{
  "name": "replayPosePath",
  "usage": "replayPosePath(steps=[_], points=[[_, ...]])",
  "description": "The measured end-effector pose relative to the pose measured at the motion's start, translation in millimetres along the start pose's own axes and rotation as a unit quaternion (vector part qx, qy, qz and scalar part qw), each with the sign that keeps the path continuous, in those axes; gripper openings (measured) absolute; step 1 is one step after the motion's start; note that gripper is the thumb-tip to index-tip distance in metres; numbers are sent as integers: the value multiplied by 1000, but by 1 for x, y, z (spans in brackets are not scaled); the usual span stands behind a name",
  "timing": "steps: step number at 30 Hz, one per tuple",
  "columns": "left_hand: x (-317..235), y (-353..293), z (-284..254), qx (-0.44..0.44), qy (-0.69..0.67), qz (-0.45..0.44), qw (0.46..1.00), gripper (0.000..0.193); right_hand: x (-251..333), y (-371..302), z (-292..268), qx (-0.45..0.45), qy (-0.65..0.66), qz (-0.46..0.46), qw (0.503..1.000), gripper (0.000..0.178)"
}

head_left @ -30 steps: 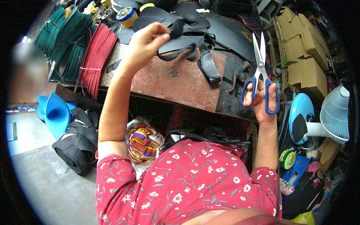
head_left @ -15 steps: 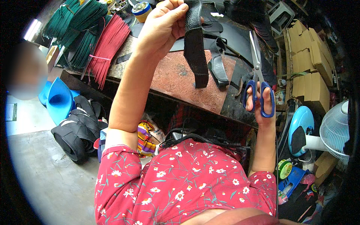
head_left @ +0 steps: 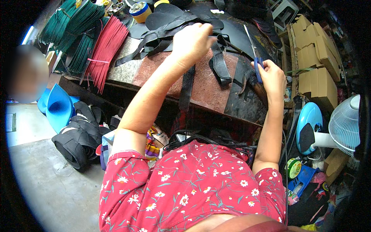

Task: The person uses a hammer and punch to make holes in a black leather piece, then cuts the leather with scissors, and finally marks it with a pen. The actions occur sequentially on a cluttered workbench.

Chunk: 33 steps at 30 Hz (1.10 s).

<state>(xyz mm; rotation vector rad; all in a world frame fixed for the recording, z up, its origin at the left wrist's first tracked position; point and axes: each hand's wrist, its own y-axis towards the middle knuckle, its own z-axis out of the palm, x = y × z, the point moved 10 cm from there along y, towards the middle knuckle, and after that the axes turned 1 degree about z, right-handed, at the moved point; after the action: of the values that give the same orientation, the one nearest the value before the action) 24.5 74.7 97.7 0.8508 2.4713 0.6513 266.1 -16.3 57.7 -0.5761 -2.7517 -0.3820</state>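
Note:
Over the back of the workbench, my left hand (head_left: 193,43) is curled, its fingers partly smeared by motion. A long black strap (head_left: 187,87) comes out from beneath this hand and hangs past the bench's front edge. Its upper part is hidden by the hand. At the bench's right side, my right hand (head_left: 273,79) grips scissors (head_left: 253,50) by their blue handles, blades pointing away and up. Another black strap (head_left: 221,67), with a folded end, lies between my hands on the reddish-brown mat (head_left: 210,89). More black straps (head_left: 154,41) lie heaped behind my left hand.
Bundles of green strips (head_left: 65,29) and red strips (head_left: 106,52) lie at the bench's left. A tub (head_left: 140,13) stands behind. To the right are cardboard boxes (head_left: 319,83) and a fan (head_left: 344,123). Black rolled material (head_left: 77,135) sits on the floor near a person at left.
My left hand has come down from its raised position with the strap, which hangs lower and further left. My right hand has turned the scissors, and its back now shows.

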Motion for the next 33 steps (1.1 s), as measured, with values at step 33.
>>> replayPosePath(steps=[33], points=[[11,35,87,220,138,38,965,49,68,45,59,68,-64,-117,989,25]])
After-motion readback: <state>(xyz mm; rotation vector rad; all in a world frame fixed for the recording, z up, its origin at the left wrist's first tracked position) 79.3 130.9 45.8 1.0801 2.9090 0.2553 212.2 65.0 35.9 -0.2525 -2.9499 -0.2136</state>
